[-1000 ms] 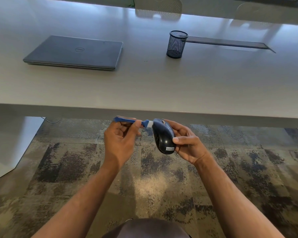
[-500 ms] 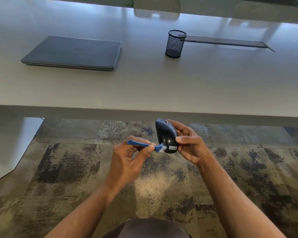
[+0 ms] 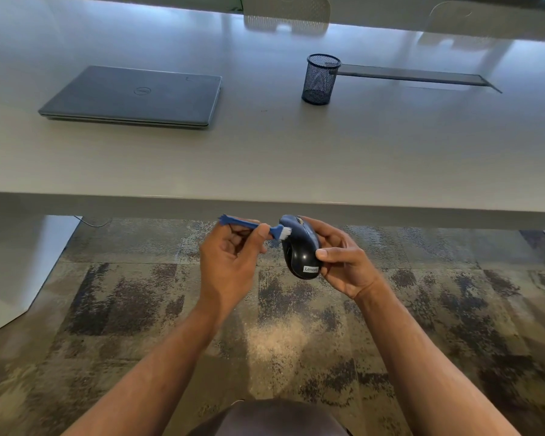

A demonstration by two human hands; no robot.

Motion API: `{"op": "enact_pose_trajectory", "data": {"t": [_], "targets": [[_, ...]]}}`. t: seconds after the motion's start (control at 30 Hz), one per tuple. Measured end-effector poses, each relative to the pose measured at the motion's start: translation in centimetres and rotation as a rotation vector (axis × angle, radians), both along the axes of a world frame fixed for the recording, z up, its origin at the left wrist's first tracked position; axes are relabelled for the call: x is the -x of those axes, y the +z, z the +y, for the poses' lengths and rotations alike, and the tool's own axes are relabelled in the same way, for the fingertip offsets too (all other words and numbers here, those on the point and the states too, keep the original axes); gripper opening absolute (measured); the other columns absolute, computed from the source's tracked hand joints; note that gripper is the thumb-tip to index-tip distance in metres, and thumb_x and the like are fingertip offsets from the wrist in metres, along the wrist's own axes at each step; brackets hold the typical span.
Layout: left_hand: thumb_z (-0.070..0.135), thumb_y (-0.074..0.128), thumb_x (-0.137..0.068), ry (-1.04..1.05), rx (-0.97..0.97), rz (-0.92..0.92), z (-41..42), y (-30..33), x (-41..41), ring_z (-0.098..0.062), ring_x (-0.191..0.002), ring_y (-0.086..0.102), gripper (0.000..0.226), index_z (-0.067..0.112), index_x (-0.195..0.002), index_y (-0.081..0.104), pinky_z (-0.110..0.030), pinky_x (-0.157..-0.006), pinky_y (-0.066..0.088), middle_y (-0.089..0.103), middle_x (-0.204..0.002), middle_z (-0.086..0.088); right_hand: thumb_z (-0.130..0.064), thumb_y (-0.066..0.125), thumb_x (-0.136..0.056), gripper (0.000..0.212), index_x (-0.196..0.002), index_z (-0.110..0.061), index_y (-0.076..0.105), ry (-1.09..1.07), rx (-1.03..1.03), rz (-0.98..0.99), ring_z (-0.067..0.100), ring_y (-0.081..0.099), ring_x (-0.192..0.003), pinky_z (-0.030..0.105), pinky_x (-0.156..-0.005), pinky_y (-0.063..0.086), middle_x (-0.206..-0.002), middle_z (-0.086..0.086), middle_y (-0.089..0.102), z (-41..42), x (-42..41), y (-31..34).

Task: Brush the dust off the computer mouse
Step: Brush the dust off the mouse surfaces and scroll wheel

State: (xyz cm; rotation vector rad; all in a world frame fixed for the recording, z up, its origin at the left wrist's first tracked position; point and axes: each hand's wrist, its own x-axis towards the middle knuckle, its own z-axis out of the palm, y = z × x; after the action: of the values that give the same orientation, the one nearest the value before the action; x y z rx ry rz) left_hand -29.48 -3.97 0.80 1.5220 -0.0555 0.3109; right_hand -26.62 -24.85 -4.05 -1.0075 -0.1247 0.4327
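A dark blue and black computer mouse [image 3: 299, 250] with a white label near its lower end is held in the air below the table's front edge. My right hand [image 3: 340, 262] grips it from the right, thumb across its back. My left hand [image 3: 230, 262] pinches a small blue brush [image 3: 255, 227] by its handle. The brush's white bristles touch the upper left side of the mouse.
A long pale table [image 3: 265, 158] spans the view above my hands. On it lie a closed grey laptop [image 3: 132, 97] at the left and a black mesh pen cup [image 3: 320, 79] beside a dark cable slot [image 3: 416, 76]. Patterned carpet [image 3: 296, 341] lies below.
My left hand has swept the brush from the mouse's lower end, near the label, back up to its upper left side. My right hand still holds the mouse in about the same place.
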Motion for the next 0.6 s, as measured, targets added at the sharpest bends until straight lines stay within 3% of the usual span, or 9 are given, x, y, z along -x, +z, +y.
{"op": "enact_pose_trajectory", "data": {"t": [0.17, 0.27, 0.37, 0.47, 0.6], "targets": [[0.02, 0.067, -0.084, -0.071, -0.052, -0.003, -0.1, -1.2, 1.5, -0.016, -0.067, 0.069, 0.008, 0.013, -0.089, 0.067, -0.02, -0.064, 0.054, 0.07, -0.072, -0.005, -0.005, 0.075, -0.062, 0.085, -0.141, 0.003, 0.046, -0.028, 0.023, 0.01, 0.027, 0.068, -0.105, 0.034, -0.086, 0.059, -0.125, 0.017, 0.065, -0.4, 0.1, -0.3], [0.019, 0.065, -0.084, -0.12, -0.056, -0.021, 0.5, -2.0, 2.4, -0.014, -0.07, 0.07, 0.009, 0.014, -0.091, 0.066, -0.019, -0.067, 0.055, 0.071, -0.074, -0.006, -0.01, 0.088, -0.058, 0.096, -0.143, 0.004, 0.045, -0.016, 0.018, 0.01, 0.029, 0.067, -0.108, 0.035, -0.087, 0.059, -0.128, 0.018, 0.063, -0.5, 0.1, -0.2], [0.02, 0.065, -0.082, -0.157, -0.081, 0.017, 1.1, -2.7, 3.3, -0.012, -0.07, 0.07, 0.008, 0.02, -0.09, 0.066, -0.018, -0.066, 0.054, 0.071, -0.075, -0.004, -0.006, 0.08, -0.059, 0.092, -0.143, 0.003, 0.044, -0.034, 0.042, 0.012, 0.031, 0.064, -0.112, 0.036, -0.088, 0.058, -0.13, 0.019, 0.062, -0.5, 0.2, -0.4], [0.024, 0.067, -0.081, -0.17, -0.132, 0.067, 1.4, -3.7, 3.9, -0.01, -0.07, 0.07, 0.009, 0.019, -0.089, 0.068, -0.018, -0.066, 0.054, 0.073, -0.079, 0.001, -0.013, 0.088, -0.058, 0.098, -0.144, 0.003, 0.044, -0.025, 0.027, 0.008, 0.031, 0.064, -0.113, 0.037, -0.09, 0.058, -0.132, 0.019, 0.061, -0.5, 0.1, -0.3], [0.022, 0.066, -0.083, -0.108, -0.105, 0.078, 1.6, -3.8, 3.7, -0.013, -0.069, 0.07, 0.009, 0.017, -0.09, 0.068, -0.019, -0.065, 0.054, 0.073, -0.076, -0.003, -0.007, 0.078, -0.061, 0.087, -0.142, 0.001, 0.047, -0.025, 0.037, 0.002, 0.03, 0.065, -0.11, 0.037, -0.088, 0.059, -0.128, 0.017, 0.063, -0.3, 0.1, -0.1]]}}
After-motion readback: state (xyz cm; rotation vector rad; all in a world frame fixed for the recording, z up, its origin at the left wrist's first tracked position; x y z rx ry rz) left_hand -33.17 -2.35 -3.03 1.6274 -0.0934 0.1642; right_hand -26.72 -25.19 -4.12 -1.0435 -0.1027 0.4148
